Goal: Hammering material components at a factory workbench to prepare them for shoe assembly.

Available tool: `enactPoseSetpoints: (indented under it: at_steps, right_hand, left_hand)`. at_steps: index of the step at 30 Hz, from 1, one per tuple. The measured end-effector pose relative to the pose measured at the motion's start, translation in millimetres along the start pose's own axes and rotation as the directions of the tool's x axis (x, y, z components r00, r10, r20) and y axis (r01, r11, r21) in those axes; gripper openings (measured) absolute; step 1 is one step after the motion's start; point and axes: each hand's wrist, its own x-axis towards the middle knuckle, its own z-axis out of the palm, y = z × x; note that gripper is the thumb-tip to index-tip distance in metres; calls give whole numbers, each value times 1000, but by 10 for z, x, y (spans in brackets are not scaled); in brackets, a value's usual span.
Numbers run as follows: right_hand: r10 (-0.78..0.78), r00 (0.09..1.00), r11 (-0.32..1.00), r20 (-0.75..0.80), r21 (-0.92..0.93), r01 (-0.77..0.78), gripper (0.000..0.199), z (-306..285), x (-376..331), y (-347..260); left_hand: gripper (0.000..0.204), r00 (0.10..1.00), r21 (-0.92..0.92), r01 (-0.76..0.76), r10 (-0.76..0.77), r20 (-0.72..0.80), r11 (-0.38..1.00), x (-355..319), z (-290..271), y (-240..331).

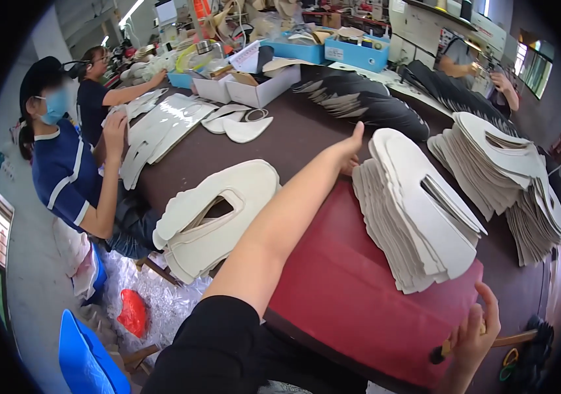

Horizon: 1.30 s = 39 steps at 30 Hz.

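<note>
A fanned stack of white cut pieces shaped like shoe uppers (pixel 418 203) lies on a dark red sheet (pixel 333 282) in front of me. My left hand (pixel 349 150) reaches to the stack's far left edge. Its thumb is raised apart from the fingers, which partly hide beside the stack; whether they touch it I cannot tell. At the sheet's near right corner my right hand (pixel 474 331) is closed on a brush (pixel 446 346) with a dark tip and what looks like a wooden handle. To the left of my forearm lies another white shoe-upper pile (pixel 218 217).
More white stacks (pixel 490 157) stand at the right, with black fanned pieces (pixel 359 98) behind. White sheets (pixel 169 128) lie near a masked co-worker (pixel 64 151) at the left; another person works beyond. Boxes (pixel 264 85) line the back. A blue container (pixel 87 354) stands at lower left.
</note>
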Motion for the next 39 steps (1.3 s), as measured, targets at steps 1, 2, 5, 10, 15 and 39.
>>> enactPoseSetpoints:
  at_steps: [1,2,5,10,15,39]
  right_hand:
    - [-4,1000,1000,10,0,4,30,63,61,4]
    - [-51,997,988,61,-146,59,36,137,152,4]
    - [-159,952,809,260,-518,277,58,366,471,-46]
    - [-199,920,714,338,-593,372,65,736,899,-136]
    - [-38,931,611,363,-729,309,71,859,1084,-175]
    - [-189,861,619,473,-623,478,58,941,1426,197]
  left_hand:
    - [114,998,69,3,-8,67,998,-33,24,11]
    - [110,991,139,2,-20,131,990,-77,42,-7]
    - [97,968,292,-104,30,248,951,-201,21,-66]
    - [81,961,351,-167,72,266,921,-624,139,61]
    - [86,901,158,-266,187,391,951,-745,178,127]
    - [36,440,291,-802,845,-304,522,-715,122,218]
